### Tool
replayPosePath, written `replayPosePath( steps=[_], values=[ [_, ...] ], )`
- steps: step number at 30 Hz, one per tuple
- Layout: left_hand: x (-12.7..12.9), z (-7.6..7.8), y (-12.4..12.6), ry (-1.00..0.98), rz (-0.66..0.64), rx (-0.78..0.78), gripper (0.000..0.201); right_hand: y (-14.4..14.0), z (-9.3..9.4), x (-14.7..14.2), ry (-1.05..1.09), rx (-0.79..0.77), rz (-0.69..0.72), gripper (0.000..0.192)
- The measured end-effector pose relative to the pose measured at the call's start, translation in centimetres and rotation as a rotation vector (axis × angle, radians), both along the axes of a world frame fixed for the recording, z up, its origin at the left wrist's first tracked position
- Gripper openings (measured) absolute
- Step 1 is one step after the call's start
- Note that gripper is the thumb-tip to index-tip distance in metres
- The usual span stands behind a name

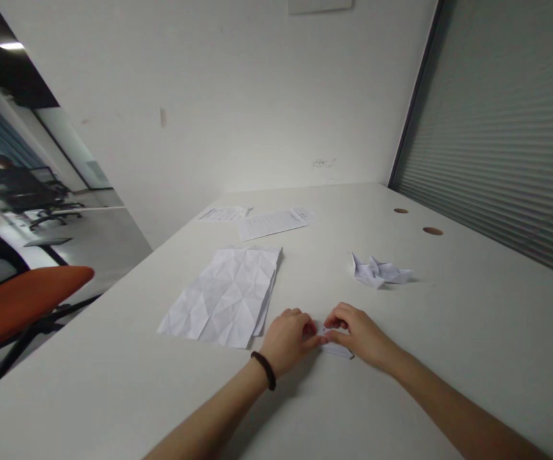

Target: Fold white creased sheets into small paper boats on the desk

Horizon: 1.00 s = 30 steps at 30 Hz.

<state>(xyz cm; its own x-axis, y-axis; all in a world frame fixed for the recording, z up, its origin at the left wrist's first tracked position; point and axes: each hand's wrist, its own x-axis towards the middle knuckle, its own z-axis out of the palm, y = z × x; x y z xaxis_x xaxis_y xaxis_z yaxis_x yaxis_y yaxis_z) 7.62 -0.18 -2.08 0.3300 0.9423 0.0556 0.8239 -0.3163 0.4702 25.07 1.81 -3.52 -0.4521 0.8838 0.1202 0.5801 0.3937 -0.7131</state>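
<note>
A dark band [265, 370] circles the left wrist. From 9 o'clock the left hand [283, 343] pinches a small folded paper [337, 350] between thumb and fingers; the right hand [363, 335] pinches it from 3 o'clock, the thumb tips close together, low over the white bench [449, 358]. With that paper as the dial's centre, overlapping creased sheets [228, 294] lie at 10 o'clock, near the left hand, and a folded paper figure [380, 273] rests at 1. Farther off, printed sheets [276, 223] lie toward 11, and two round holes [432, 231] pierce the bench toward 1.
</note>
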Motion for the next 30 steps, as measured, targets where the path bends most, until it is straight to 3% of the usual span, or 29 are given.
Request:
replayPosePath(
  steps=[4,9,16,21,26,30],
  values=[
    [-0.1,0.5,-0.4,0.091,-0.007,-0.053,0.026,-0.1,-0.1,0.3,0.041,0.0,0.042,0.018],
    [0.1,0.4,-0.6,0.06,-0.04,-0.071,0.019,-0.6,0.8,0.8,0.029,-0.039,0.184,0.023],
    [0.3,-0.4,-0.7,-0.039,-0.133,0.02,0.011,-0.7,0.9,0.8,0.04,0.083,0.252,0.006],
    [-0.1,-0.7,-0.2,-0.122,-0.194,0.081,0.011,-0.2,0.3,0.6,0.035,0.213,0.222,0.013],
    [-1.0,-0.5,0.3,-0.108,-0.159,0.249,0.008,-0.3,0.5,0.8,0.069,0.195,0.232,0.029],
    [-1.2,-0.2,0.2,-0.144,-0.179,0.254,0.007,-0.2,0.4,0.7,0.111,0.226,0.156,0.013]
  ],
)
